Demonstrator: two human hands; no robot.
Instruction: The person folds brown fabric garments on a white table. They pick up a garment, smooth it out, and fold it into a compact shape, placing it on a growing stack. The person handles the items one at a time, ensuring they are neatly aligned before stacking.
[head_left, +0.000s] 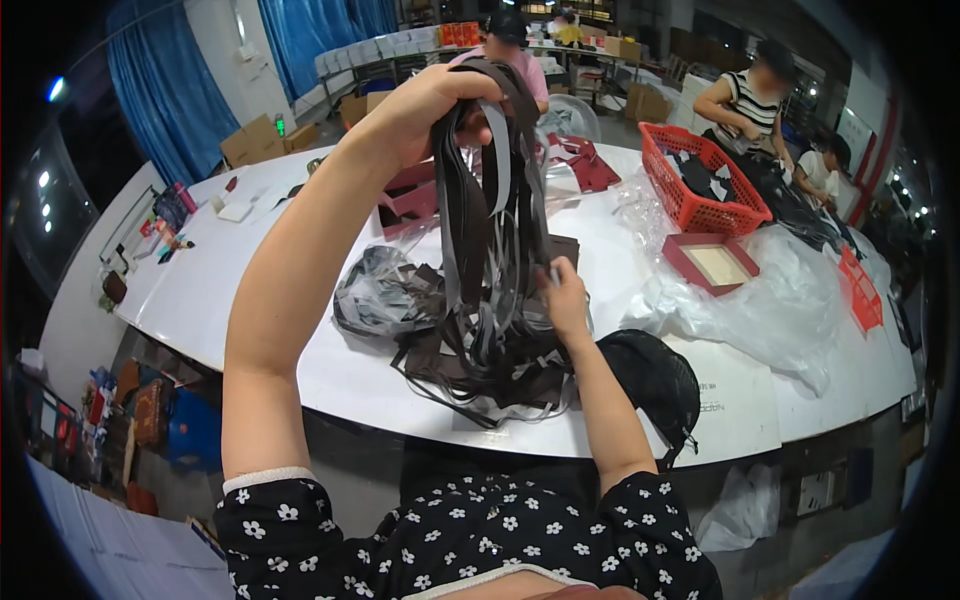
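My left hand (445,105) is raised high over the table, its fingers closed round the top of a thick bundle of dark grey-brown straps (465,220). The straps hang down in long loops from that hand. Lower down on the bundle's right side, my right hand (566,300) is closed on a strap; its fingertips are partly hidden. The bottom of the bundle runs into a tangled heap of dark strap pieces (500,375) on the white table (345,375). Against the heap's left side lies a clear plastic bag (380,300) with dark pieces in it.
A black bag (655,385) lies right of the heap. Farther right are clear plastic sheeting (740,320), an open dark-red box (710,262) and a red basket (725,205) holding dark pieces. More dark-red boxes (590,165) lie behind the straps. Several people work beyond.
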